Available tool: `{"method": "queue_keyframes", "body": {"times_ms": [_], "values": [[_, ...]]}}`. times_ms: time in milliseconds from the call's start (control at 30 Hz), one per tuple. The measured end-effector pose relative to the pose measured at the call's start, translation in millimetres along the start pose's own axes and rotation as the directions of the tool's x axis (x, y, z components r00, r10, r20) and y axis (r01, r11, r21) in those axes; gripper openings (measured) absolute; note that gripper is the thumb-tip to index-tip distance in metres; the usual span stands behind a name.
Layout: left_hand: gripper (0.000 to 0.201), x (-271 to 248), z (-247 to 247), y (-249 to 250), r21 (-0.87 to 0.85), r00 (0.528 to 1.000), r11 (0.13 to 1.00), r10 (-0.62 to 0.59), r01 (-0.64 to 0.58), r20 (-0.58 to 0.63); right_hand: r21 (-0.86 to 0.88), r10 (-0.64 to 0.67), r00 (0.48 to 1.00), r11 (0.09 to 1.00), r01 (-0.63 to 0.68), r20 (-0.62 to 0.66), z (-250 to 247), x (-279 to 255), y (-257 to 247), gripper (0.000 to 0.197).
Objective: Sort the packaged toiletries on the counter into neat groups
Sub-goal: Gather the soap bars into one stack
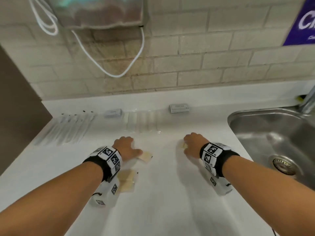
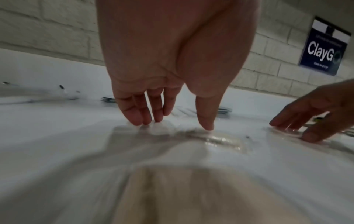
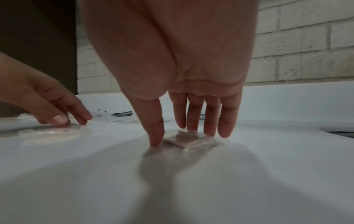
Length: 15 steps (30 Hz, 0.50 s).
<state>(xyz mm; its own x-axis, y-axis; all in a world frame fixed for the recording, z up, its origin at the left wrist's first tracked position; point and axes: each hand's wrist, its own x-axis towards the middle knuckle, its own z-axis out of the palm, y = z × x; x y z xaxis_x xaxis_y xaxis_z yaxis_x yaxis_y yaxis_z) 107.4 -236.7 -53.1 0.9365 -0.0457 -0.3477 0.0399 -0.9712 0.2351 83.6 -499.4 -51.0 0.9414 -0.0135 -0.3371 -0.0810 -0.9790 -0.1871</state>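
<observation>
Two beige packets in clear wrap lie near me on the white counter (image 1: 167, 193). My left hand (image 1: 127, 145) reaches over one packet (image 1: 146, 157); its straight fingers (image 2: 138, 118) and thumb tip touch the far end of the crinkled wrap (image 2: 220, 139). The other beige packet (image 1: 126, 181) lies under my left wrist. My right hand (image 1: 192, 142) stands over a small clear packet (image 3: 191, 141), straight fingertips (image 3: 209, 130) on its far edge and thumb at its near left corner. That packet lies flat on the counter.
Along the back sit a fan of wrapped toothbrushes (image 1: 68, 128), a small white box (image 1: 113, 113), a row of clear packets (image 1: 143, 123) and another box (image 1: 179, 108). A steel sink (image 1: 272, 133) opens at the right. A brick wall rises behind.
</observation>
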Motion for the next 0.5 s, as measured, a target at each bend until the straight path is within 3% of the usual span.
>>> {"method": "queue_keyframes", "body": {"times_ms": [200,367,500], "values": [[0.054,-32,10,9,0.115,0.998,0.993,0.009,-0.003,-0.057,0.016,0.091,0.996,0.996,-0.091,0.006,5,-31,-27,0.056],[0.046,-46,18,5,0.008,0.999,0.999,0.032,-0.032,-0.020,0.081,-0.013,1.000,0.997,0.011,0.022,13,-54,-55,0.050],[0.021,-55,19,-10,-0.304,0.990,0.942,0.132,-0.140,-0.048,0.308,-0.115,0.993,0.944,0.118,-0.026,19,-66,-80,0.040]]}}
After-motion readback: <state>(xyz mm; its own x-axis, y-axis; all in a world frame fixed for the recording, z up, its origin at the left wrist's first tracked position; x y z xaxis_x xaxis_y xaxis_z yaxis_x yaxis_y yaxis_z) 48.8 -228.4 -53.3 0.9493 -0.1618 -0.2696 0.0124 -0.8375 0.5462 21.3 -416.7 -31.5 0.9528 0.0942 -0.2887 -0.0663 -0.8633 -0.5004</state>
